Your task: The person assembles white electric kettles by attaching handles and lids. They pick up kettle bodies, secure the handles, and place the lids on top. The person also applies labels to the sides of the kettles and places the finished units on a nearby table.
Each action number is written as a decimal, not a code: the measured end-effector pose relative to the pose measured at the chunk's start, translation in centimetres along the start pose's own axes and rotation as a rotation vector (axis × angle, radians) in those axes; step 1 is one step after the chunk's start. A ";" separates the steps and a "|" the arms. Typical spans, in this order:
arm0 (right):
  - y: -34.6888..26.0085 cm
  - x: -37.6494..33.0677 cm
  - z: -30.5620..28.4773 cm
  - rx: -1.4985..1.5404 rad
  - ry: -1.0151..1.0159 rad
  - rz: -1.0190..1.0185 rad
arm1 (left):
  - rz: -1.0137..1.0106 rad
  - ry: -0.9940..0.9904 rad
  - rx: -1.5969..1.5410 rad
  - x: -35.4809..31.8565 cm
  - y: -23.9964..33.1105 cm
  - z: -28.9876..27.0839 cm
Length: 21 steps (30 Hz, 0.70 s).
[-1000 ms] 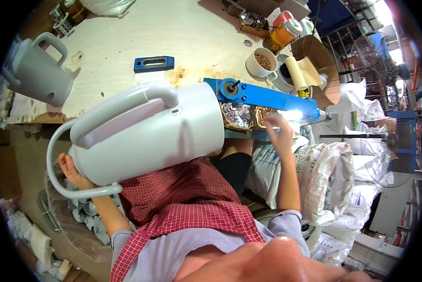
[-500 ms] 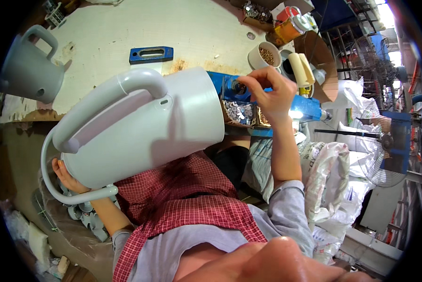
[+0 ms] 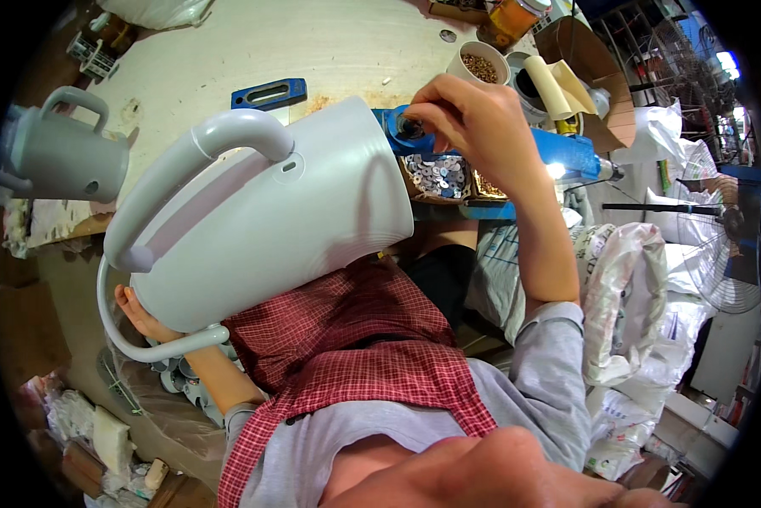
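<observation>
A large pale grey plastic jug body (image 3: 312, 212), with a thick side handle (image 3: 198, 161) and a thin curved bail (image 3: 109, 309), lies tilted over my lap and the table edge. My left hand (image 3: 147, 320) grips its lower left end; part of the hand is hidden behind it. Beyond the jug's other end, my right hand (image 3: 473, 118) is held over a blue metal fixture (image 3: 397, 127), thumb and fingers pinched together. Whatever is between those fingertips is too small to make out. Below that hand sits a tray of small metal washers (image 3: 435, 175).
A second grey jug (image 3: 71, 157) stands at the far left. On the table are a blue slotted metal block (image 3: 268, 94), a cup of brass-coloured small parts (image 3: 479, 66) and a jar (image 3: 511, 21). White sacks (image 3: 626, 313) and a wire fan (image 3: 727, 254) are at the right.
My right hand has moved left and slightly up to the blue fixture, fingers still pinched. The whole view has shifted a little; the jug stays in my left hand.
</observation>
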State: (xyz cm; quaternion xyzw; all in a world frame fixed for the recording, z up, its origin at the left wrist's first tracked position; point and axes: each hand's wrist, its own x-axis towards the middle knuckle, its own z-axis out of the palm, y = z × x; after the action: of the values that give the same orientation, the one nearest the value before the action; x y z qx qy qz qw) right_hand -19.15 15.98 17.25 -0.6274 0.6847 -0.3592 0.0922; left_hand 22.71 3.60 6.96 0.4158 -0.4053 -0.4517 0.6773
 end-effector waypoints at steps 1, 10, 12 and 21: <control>0.1 0.1 -0.1 -0.037 -0.015 -0.010 | -0.008 -0.090 -0.083 -1.5 1.9 1.8; 2.2 -5.4 1.1 0.112 0.173 0.014 | -0.038 0.104 0.071 0.4 -1.2 -3.4; 4.0 -8.9 1.9 0.020 0.176 -0.059 | -0.028 0.112 0.086 0.3 -1.8 -4.9; 10.0 -9.8 7.4 -0.234 -0.187 0.144 | 0.320 -0.004 0.602 1.0 -3.3 -7.2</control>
State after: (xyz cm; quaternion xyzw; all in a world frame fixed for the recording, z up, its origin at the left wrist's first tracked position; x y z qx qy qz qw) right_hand -20.90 21.79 2.70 -0.6138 0.7534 -0.2096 0.1076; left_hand 28.73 3.31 1.70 0.5275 -0.5818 -0.2006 0.5857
